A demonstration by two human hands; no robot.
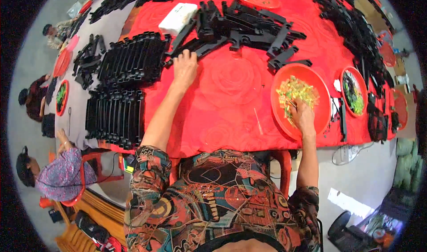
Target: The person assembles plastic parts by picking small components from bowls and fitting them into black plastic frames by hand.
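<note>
Close to the near edge of a red, rose-patterned worktop [231,83], at right: a broad red bowl [320,91] filled toward its middle with small yellow and green pieces [296,91]. Dipped in among them, with fingers bunched and tips partly buried: a right hand [302,116], impossible to read as grasping a piece or merely resting. Stretched well apart toward the left and farther in: a left hand [185,67] with bent fingers at the near side of a loose black heap [209,22] of long slotted parts, impossible to tell whether clenched on one or released.

Between the two hands, a wide run of red cloth, open from the heap down to the near edge. Right of the bowl, tighter room, with a smaller red bowl [366,94] of dark and green contents nearby. At left, two dense ribbed rows of black parts, a far row [131,60] and a near row [115,118], the latter reaching almost to the near edge. On the far side, a white packet [179,18] just beside the heap and a shallow red dish [267,5] beyond. Farther left, a seated person [66,174] in a patterned top.
</note>
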